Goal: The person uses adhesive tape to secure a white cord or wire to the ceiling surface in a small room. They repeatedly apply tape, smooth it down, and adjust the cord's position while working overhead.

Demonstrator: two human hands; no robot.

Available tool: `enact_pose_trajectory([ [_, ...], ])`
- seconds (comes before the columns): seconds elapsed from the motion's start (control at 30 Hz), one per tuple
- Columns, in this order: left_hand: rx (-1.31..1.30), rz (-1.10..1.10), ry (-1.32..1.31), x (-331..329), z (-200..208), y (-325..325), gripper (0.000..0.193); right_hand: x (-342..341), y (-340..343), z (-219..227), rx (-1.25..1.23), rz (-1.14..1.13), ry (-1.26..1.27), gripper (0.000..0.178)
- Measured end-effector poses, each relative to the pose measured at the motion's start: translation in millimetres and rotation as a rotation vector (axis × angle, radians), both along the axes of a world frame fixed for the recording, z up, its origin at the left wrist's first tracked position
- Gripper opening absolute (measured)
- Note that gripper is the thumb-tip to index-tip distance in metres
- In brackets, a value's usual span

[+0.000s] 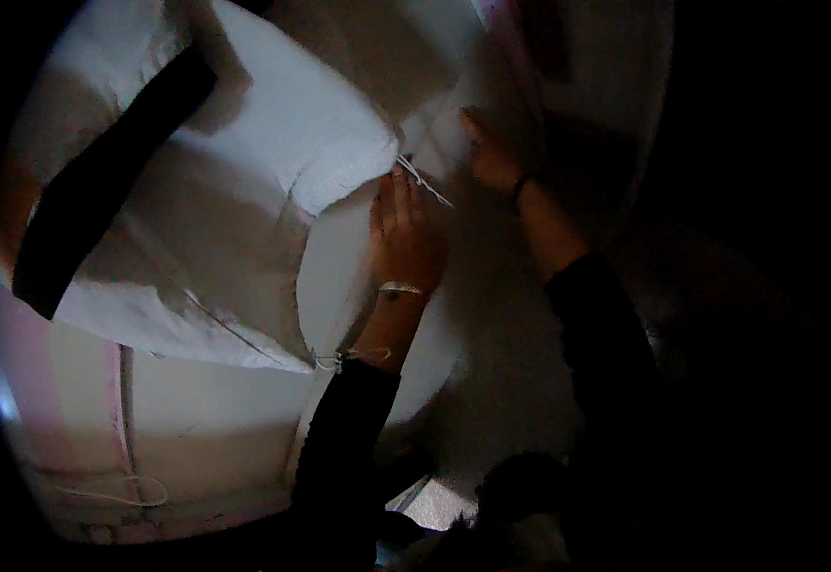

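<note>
A large piece of white cloth [272,105], stuffed or folded like a cushion, lies at the upper left, partly in shadow. Thin white ties [422,178] stick out from its right corner. My left hand [408,234] is at that corner, its fingers stretched out side by side and their tips touching cloth and ties. Its thumb is hidden. Farther right, my right hand [499,162] is over the pale surface, apart from the cloth. One finger reaches up and leftward, and I see nothing held in the hand. Deep shadow blurs its other fingers.
Across the cloth runs a broad black strip [115,186]. Another white tie [328,360] hangs at the lower corner, beside my left wrist. Beneath lies a pale surface [215,400] with pinkish edges, and a looped cord [153,491] rests at the lower left. The right side is too dark to make out.
</note>
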State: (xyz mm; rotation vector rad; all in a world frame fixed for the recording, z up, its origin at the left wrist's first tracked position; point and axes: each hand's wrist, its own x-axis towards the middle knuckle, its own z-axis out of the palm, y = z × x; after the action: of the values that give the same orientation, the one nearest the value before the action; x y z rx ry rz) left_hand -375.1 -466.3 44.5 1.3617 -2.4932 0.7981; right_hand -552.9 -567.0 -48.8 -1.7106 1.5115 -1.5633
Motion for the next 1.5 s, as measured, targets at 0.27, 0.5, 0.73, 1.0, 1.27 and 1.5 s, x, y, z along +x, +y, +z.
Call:
enact_pose_trajectory([
  [0.27,0.058,-0.027,-0.022,-16,-11,-13,0.069,-35,-45,2,0.037,-0.250,0.057,0.066],
  [0.5,0.090,0.014,-0.099,-3,-5,-6,0.069,-62,-110,-33,-0.013,-0.267,0.399,0.064],
  [0.73,0.142,0.043,-0.044,3,-18,-8,0.065,-56,-110,-34,0.083,-0.352,0.192,0.057],
  [1.0,0.514,-0.025,0.031,45,-85,49,0.060,47,-34,-154,0.353,-0.344,-0.120,0.061],
  [1.27,0.618,0.003,-0.279,118,-160,80,0.061,34,-31,-142,0.279,-0.343,-0.025,0.059],
  [1.5,0.551,0.056,-0.165,146,-156,91,0.054,91,-41,-155,0.275,-0.253,-0.120,0.058],
])
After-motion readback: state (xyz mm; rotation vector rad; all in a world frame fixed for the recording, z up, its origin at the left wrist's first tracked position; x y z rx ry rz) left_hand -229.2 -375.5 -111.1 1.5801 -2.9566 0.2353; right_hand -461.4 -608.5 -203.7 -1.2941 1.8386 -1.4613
